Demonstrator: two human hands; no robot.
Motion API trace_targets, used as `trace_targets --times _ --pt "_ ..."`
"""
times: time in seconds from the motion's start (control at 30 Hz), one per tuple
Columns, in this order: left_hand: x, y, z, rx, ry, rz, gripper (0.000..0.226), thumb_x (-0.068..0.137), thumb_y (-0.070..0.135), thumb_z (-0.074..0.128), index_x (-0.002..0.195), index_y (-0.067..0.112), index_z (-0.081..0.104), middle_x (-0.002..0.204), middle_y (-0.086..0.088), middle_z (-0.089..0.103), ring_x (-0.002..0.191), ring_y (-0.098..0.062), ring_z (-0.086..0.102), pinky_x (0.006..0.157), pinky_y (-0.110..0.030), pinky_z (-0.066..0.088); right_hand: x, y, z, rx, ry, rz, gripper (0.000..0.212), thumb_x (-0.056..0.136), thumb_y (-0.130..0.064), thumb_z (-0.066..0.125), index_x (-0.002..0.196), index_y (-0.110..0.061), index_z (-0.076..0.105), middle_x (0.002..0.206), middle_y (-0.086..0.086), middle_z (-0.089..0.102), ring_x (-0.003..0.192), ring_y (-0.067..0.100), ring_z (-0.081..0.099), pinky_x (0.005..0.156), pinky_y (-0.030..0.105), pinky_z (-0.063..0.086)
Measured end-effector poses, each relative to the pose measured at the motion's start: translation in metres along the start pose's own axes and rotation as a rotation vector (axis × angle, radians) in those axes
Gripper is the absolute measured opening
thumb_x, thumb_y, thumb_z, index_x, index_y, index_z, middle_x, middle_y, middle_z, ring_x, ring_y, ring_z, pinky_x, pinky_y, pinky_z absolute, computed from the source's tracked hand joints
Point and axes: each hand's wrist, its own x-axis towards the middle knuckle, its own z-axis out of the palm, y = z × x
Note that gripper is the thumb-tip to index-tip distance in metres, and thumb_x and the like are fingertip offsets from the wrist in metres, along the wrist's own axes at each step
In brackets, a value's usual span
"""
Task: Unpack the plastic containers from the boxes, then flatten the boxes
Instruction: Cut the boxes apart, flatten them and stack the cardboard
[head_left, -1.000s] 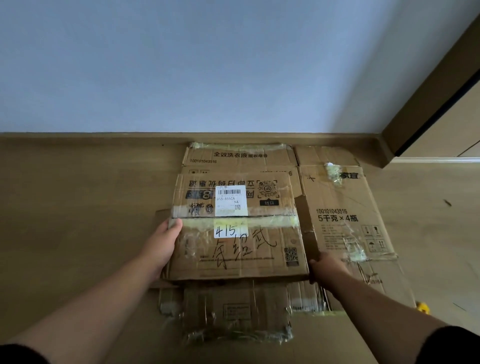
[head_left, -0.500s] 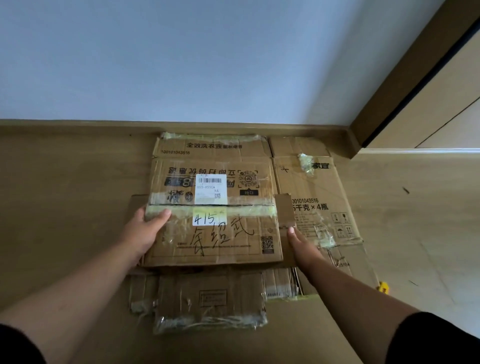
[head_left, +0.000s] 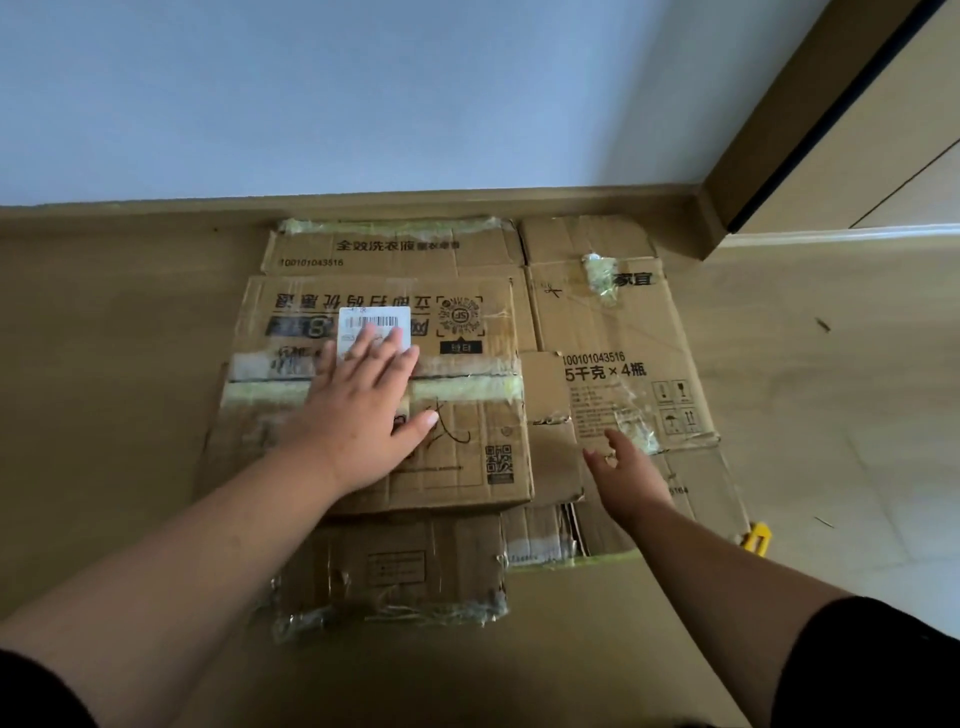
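A flattened brown box (head_left: 467, 467) with a white barcode label and taped seams lies on top of a pile of flattened cardboard on the floor. My left hand (head_left: 363, 405) lies flat on the middle of it, fingers spread straight over the label. My right hand (head_left: 626, 467) hovers with relaxed fingers just right of that box, over a larger flattened box (head_left: 623, 332) printed with black characters. A smaller taped flat box (head_left: 395, 566) sticks out at the near edge. No plastic containers are in view.
The pile sits against a wooden skirting board (head_left: 156, 208) below a pale wall. A door frame (head_left: 810, 119) stands at the right. A small yellow object (head_left: 756, 538) lies on the floor by the pile's right corner. More cardboard (head_left: 571, 649) reaches toward me.
My left hand left the box's left edge and now presses flat on its top. My right hand came off the right edge and hangs open beside it. The camera moved closer.
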Motion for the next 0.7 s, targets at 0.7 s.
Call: trace_targets --times 0.7 --pt "0.04 0.122 0.027 0.026 0.057 0.256 0.067 0.092 0.058 0.025 0.145 0.021 0.043 0.161 0.001 0.025 0.151 -0.017 0.011 0.122 -0.047 -0.002 0.016 0.196 -0.055 0.02 0.109 0.761 0.023 0.089 -0.011 0.056 0.107 0.003 0.061 0.104 0.019 0.07 0.1 0.035 0.068 0.07 0.033 0.048"
